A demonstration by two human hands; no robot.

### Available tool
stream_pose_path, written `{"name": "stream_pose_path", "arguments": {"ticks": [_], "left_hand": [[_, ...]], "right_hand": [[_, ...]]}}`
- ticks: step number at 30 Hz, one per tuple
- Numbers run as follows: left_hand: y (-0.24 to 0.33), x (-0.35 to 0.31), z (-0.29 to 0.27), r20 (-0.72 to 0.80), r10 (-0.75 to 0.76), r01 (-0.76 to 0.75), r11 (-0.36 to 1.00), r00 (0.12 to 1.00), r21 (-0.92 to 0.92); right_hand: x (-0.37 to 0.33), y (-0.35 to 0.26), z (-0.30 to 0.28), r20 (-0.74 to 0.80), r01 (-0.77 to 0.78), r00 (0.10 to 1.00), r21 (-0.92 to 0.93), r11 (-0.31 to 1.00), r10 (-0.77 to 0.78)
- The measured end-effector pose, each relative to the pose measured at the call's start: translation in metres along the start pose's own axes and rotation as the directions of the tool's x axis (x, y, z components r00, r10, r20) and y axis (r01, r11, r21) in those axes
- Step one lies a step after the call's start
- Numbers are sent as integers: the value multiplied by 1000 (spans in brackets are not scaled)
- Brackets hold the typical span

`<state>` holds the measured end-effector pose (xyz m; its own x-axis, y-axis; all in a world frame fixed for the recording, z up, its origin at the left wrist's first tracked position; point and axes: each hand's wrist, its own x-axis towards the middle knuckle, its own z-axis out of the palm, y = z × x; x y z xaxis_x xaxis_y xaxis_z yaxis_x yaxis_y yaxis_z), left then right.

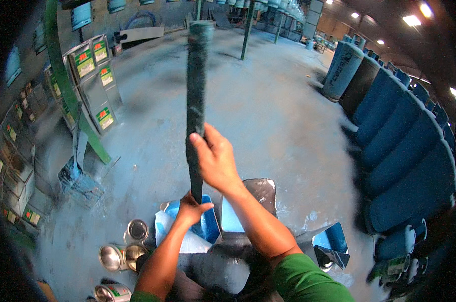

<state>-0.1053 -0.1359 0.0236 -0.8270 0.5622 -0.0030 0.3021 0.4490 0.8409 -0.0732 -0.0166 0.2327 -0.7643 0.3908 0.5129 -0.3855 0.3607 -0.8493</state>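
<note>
A long dark stirring paddle (196,90) stands nearly upright in front of me, wider at the top and narrower toward the bottom. My right hand (218,161) is wrapped round its middle. Lower down, my left hand (189,211) grips its narrow end, thumb pointing right. That end is over a square tin (216,232) coated inside with bright blue paint; my hand hides whether it touches anything inside. A pale plastic sheet (170,232) hangs at the tin's left side. Just right, partly behind my right forearm, is a dark-rimmed square container (262,194) with light blue in it.
Round metal cans (110,257) stand at the lower left, and an open tin with blue inside (333,240) at the lower right. Stacked square tins (89,75) and a green post (61,65) rise at left. Blue gas cylinders (343,70) line the right side.
</note>
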Motion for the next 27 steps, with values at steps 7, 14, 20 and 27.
{"name": "stream_pose_path", "arguments": {"ticks": [7,14,20,27], "left_hand": [[-5,27,-28,-314,143,-142,990,939,24],[5,19,16,-372,221,-325,913,901,-244],[9,7,13,-38,76,-76,997,996,1],[9,10,-22,-246,52,-70,995,968,-68]], "right_hand": [[-23,-17,4,188,45,981,2,999,-44],[-19,-17,24,116,232,964,61,971,-237],[-4,6,13,-34,26,999,-9,1000,-27],[-7,1,3,13,3,1000,44,999,-3]]}}
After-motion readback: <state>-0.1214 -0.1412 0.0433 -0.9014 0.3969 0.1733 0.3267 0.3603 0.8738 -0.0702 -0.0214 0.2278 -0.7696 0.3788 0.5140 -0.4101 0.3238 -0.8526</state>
